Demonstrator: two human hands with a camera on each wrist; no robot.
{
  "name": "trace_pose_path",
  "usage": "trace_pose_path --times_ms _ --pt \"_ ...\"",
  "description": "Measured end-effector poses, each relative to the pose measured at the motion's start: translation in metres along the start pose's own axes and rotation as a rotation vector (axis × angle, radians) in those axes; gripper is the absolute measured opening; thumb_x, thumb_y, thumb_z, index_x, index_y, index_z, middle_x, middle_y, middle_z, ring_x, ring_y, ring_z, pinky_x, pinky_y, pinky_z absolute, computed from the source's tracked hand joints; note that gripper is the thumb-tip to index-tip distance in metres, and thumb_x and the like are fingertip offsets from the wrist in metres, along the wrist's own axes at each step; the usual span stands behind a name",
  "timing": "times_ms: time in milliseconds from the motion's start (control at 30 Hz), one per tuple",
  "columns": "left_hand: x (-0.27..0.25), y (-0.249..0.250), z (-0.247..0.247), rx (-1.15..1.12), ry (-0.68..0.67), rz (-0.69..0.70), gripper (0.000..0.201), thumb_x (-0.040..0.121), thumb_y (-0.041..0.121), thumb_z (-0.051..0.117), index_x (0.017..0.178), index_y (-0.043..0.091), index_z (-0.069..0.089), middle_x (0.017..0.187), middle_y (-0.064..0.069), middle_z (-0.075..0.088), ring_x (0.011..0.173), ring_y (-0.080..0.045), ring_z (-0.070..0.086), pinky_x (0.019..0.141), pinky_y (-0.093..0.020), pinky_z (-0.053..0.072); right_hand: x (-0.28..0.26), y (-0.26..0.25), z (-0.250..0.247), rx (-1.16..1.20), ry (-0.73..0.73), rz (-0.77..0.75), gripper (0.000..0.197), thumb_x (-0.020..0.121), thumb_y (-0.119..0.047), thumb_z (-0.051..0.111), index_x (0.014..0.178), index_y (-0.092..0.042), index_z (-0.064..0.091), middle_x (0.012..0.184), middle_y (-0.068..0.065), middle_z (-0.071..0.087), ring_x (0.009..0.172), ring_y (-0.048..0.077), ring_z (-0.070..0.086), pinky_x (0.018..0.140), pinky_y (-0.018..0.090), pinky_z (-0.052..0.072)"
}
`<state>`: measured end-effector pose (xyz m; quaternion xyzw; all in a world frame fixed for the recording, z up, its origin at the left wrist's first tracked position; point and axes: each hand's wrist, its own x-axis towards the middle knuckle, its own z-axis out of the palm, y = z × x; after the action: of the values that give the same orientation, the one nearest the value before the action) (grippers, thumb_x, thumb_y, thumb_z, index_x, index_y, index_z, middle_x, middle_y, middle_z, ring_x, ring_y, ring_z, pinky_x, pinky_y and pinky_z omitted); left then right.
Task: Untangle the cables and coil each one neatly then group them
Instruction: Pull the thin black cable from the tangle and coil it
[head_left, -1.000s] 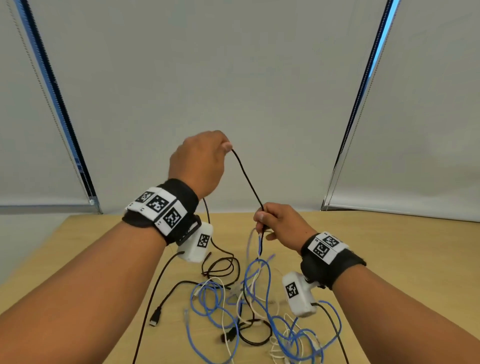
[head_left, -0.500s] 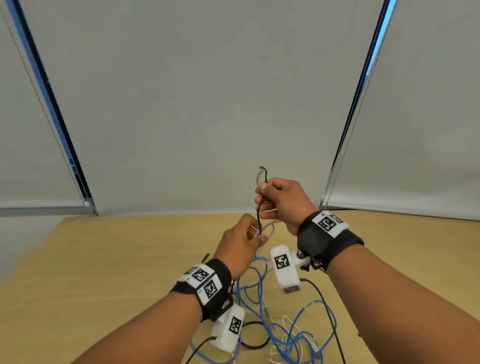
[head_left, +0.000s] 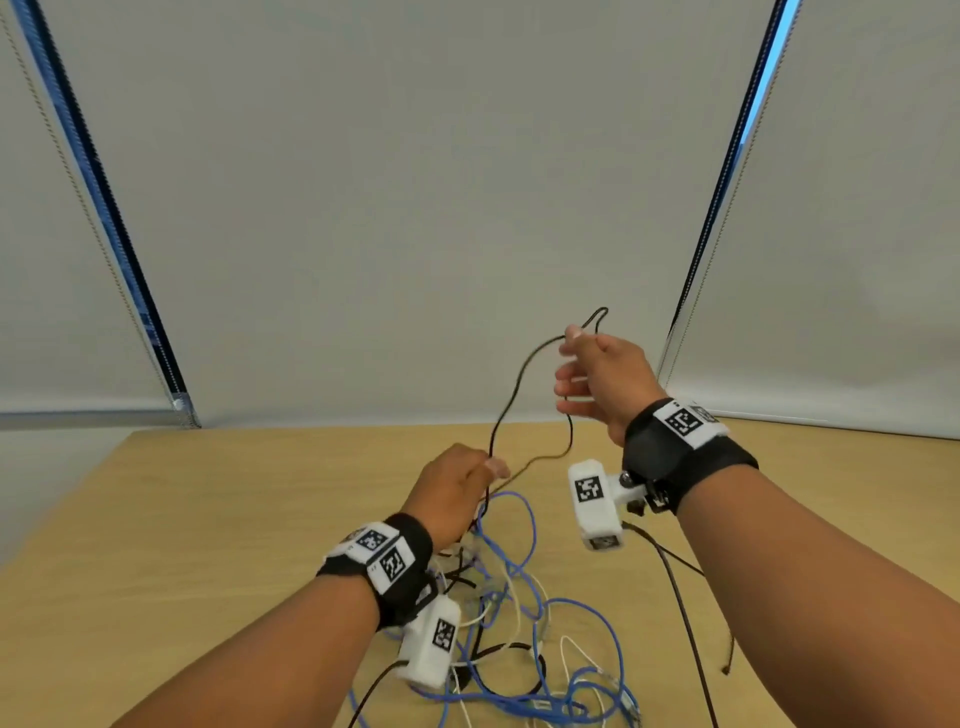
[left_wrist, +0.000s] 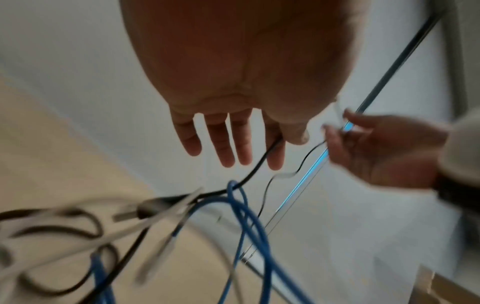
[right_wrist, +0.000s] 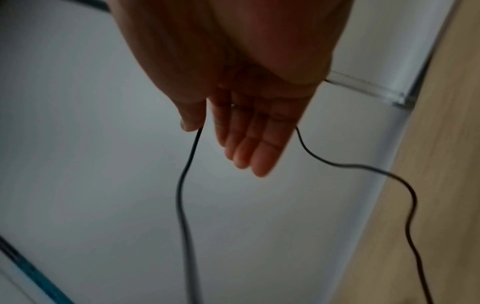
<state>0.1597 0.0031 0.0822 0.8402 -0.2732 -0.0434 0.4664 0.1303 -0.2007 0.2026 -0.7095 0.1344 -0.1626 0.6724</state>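
Right hand (head_left: 602, 382) raised above the far edge of the bench (head_left: 218, 525), thumb and forefinger pinching a thin black cable (head_left: 511, 389); a small loop of it stands up above the fingertips. Remaining fingers (right_wrist: 249, 148) lie straight and together, seen in the right wrist view, with the cable dropping away on both sides of them.

Left hand (head_left: 454, 491) lower and nearer, just over the tangle. Thumb and forefinger pinch the same black cable, which runs up from there in a slack curve to the right hand. Other fingers (left_wrist: 223, 144) extended and slightly spread, holding nothing.

Below the left hand, the pile sits on the bench: a blue cable (head_left: 511, 525) in several wide loops, a white cable (head_left: 519, 608) threaded through them, more black cable crossing under and over. All of it still knotted together, nothing coiled. Left wrist view shows a black plug (left_wrist: 153, 207), blurred, hanging among the blue and white strands.

Both wrists carry black straps with printed markers and white camera blocks (head_left: 595, 501).

Grey roller blinds (head_left: 415, 182) behind the bench.
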Motion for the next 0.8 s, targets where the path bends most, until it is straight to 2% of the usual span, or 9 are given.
trace_pose_path --times_ms 100,167,200,267,333,433,600,700,800 --pt "0.010 0.016 -0.013 -0.232 -0.005 -0.037 0.031 0.105 0.022 0.048 0.086 0.015 0.071 0.081 -0.001 0.073 0.080 -0.019 0.069 0.091 -0.042 0.054 -0.008 0.016 0.000 -0.328 0.061 -0.007 0.040 0.096 -0.053 0.054 0.094 -0.013 0.056 0.085 0.007 0.061 0.069 0.022 0.067 0.060 0.039 0.062" --pt "0.011 0.021 -0.016 -0.355 -0.024 -0.057 0.030 0.106 0.017 0.046 0.090 0.007 0.069 0.073 -0.007 0.069 0.070 -0.022 0.067 0.085 -0.044 0.057 -0.014 0.026 0.002 -0.457 0.055 -0.167 0.026 0.097 -0.045 0.056 0.096 -0.020 0.053 0.084 0.002 0.061 0.068 0.020 0.068 0.063 0.043 0.063" --pt "0.011 0.022 -0.016 -0.374 -0.036 -0.058 0.030 0.106 0.017 0.045 0.092 0.005 0.068 0.070 -0.007 0.068 0.067 -0.022 0.066 0.080 -0.042 0.057 -0.019 0.028 0.005 -0.499 -0.042 -0.253 0.011 0.098 -0.036 0.056 0.102 -0.026 0.054 0.085 -0.001 0.062 0.067 0.017 0.068 0.065 0.040 0.062" --pt "0.010 0.025 -0.013 -0.386 -0.071 -0.052 0.029 0.106 0.018 0.045 0.093 0.005 0.067 0.066 -0.006 0.066 0.064 -0.022 0.065 0.077 -0.040 0.057 -0.026 0.031 0.010 -0.689 -0.327 -0.374 0.032 0.100 -0.018 0.051 0.122 -0.040 0.055 0.093 -0.005 0.065 0.069 0.009 0.068 0.068 0.028 0.057" --pt "0.008 0.027 -0.007 -0.401 -0.111 -0.064 0.028 0.106 0.020 0.047 0.092 0.008 0.067 0.065 -0.005 0.064 0.064 -0.022 0.066 0.080 -0.044 0.059 -0.030 0.033 0.015 -0.941 -0.509 -0.422 0.043 0.099 -0.011 0.050 0.134 -0.035 0.057 0.106 -0.005 0.070 0.084 0.007 0.065 0.081 0.023 0.050" --pt "0.001 0.022 0.001 -0.424 -0.162 -0.097 0.027 0.106 0.021 0.047 0.092 0.012 0.068 0.065 -0.005 0.064 0.064 -0.023 0.067 0.081 -0.047 0.060 -0.027 0.027 0.012 -1.089 -0.403 -0.471 0.021 0.099 -0.025 0.057 0.115 -0.029 0.069 0.108 -0.005 0.074 0.101 0.016 0.065 0.090 0.034 0.051" --pt "-0.016 0.000 0.001 -0.483 -0.141 -0.178 0.028 0.107 0.016 0.043 0.093 0.009 0.067 0.069 -0.007 0.061 0.063 -0.021 0.064 0.082 -0.049 0.059 -0.008 0.012 -0.016 -1.007 -0.141 -0.418 0.012 0.098 -0.038 0.057 0.097 -0.036 0.069 0.088 -0.011 0.070 0.085 0.013 0.065 0.076 0.034 0.054" --pt "-0.020 0.006 -0.005 -0.502 -0.104 -0.165 0.027 0.108 0.024 0.041 0.103 0.012 0.065 0.064 -0.005 0.054 0.056 -0.019 0.058 0.070 -0.041 0.055 -0.004 0.022 -0.026 -1.032 -0.113 -0.378 0.013 0.097 -0.039 0.061 0.096 -0.032 0.071 0.087 -0.009 0.060 0.083 0.014 0.060 0.068 0.030 0.046" --pt "-0.026 0.019 -0.018 -0.571 -0.188 -0.134 0.033 0.109 0.037 0.039 0.111 0.016 0.064 0.058 -0.002 0.046 0.052 -0.020 0.055 0.068 -0.037 0.055 -0.010 0.034 -0.028 -0.984 -0.160 -0.423 0.013 0.096 -0.037 0.062 0.102 -0.029 0.072 0.103 -0.006 0.054 0.095 0.012 0.053 0.081 0.030 0.043"
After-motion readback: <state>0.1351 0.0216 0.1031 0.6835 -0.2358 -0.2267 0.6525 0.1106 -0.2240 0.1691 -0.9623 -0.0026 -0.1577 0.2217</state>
